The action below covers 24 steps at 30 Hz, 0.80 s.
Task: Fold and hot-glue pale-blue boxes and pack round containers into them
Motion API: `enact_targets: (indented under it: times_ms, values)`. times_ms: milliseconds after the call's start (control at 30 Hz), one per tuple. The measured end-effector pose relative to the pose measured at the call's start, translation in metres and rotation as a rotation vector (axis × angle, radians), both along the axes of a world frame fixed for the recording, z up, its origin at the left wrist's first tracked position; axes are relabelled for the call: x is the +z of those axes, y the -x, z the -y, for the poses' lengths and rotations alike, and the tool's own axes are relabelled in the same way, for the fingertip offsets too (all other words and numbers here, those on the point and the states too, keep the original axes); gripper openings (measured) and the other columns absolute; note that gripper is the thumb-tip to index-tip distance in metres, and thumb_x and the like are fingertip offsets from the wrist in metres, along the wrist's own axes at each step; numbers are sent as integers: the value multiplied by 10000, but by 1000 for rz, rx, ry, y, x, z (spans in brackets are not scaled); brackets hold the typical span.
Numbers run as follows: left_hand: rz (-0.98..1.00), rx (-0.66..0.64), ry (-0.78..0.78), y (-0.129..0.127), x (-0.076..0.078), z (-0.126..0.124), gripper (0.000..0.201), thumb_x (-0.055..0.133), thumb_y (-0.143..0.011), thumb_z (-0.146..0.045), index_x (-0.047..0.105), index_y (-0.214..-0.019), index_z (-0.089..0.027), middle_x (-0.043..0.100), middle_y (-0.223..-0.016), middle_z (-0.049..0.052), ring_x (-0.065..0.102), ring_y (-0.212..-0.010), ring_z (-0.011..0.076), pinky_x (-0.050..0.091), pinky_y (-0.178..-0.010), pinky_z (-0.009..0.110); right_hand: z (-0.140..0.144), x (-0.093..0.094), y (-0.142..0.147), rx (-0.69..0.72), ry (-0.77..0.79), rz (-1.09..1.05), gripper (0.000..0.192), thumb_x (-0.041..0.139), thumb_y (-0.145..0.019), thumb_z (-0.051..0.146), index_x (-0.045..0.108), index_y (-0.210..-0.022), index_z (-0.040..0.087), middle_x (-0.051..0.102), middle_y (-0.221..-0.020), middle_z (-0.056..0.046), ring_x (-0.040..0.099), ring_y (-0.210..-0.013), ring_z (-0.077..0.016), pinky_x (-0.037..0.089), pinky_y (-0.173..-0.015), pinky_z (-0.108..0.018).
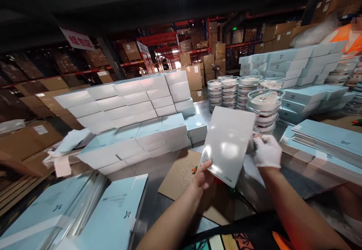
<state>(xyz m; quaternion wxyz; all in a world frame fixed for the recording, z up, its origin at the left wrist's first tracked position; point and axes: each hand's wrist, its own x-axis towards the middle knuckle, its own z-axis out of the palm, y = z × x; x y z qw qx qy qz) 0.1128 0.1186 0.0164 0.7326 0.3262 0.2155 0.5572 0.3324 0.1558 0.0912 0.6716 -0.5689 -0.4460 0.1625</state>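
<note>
Spanning both hands: pale box

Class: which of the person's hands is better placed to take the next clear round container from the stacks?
Probably the right hand: gloved, it sits just below the nearest stack of clear round containers; the left hand grips the pale flat box.

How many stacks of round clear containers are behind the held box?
5 clear: four in a back row, one nearer behind the flat box. More stacks at far right, blurred.
</note>
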Motion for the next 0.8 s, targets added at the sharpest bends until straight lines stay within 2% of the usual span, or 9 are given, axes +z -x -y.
enact_targets:
  times_ms: [133,267,300,367,433,500,567,700,800]
  values:
    - [-19,43,3,17,-14,10,561,931,-684,-553,753,-1080,-199,806,-1026,99,784,-965,339,629,-790,426,6,38,-12,-182,-212,-94,352,755,-715,515,533,-751,245,591,-750,-14,551,-731,-188,507,-713,-330]
    - [-103,305,-102,53,-10,13,839,998,-600,-395,623,-1334,-242,747,-1180,64,724,-1002,251,575,-839,332,32,68,-21,-321,-521,-81,338,856,-648,413,580,-718,231,643,-770,-24,629,-763,-203,557,-784,-375]
    - [-138,362,-128,62,-10,14,895,993,-611,-403,586,-1394,-256,725,-1244,66,708,-1047,245,563,-874,324,40,75,-22,-267,-574,-88,363,892,-626,412,594,-714,227,670,-782,-27,656,-763,-204,575,-792,-386]
    - [-236,441,-161,81,-13,18,975,985,-631,-428,528,-1479,-276,667,-1384,79,677,-1136,248,545,-928,317,56,88,-23,-21,-579,-130,438,984,-559,428,628,-706,219,710,-790,-23,697,-742,-199,610,-771,-390]
    - [-354,501,-171,96,-19,26,1021,987,-632,-435,498,-1516,-292,600,-1494,87,652,-1202,260,538,-960,314,70,101,-20,264,-460,-185,507,1061,-480,446,667,-696,212,717,-750,-5,704,-681,-184,630,-685,-358]
    - [-449,537,-168,108,-28,36,1018,982,-642,-430,490,-1524,-299,566,-1530,93,644,-1221,268,547,-960,316,80,112,-13,434,-334,-211,521,1093,-448,451,707,-699,208,720,-726,3,704,-648,-175,633,-613,-328]
    - [-485,548,-158,116,-37,46,1017,982,-643,-409,481,-1521,-299,582,-1484,100,661,-1188,269,569,-936,330,87,120,-3,445,-327,-196,499,1100,-464,445,739,-717,211,735,-739,5,704,-644,-162,638,-595,-304]
    - [-501,555,-106,128,-52,60,1054,1014,-588,-349,452,-1477,-287,623,-1351,93,703,-1043,242,600,-869,347,97,130,17,350,-473,-112,437,1086,-535,457,773,-740,232,747,-732,-2,661,-591,-114,593,-543,-223]
    - [-496,607,-98,133,-61,64,1011,1023,-578,-338,453,-1412,-296,643,-1260,60,697,-1024,218,585,-877,325,106,137,22,488,-376,69,403,1051,-591,531,786,-716,254,772,-738,-40,675,-567,-149,579,-486,-249]
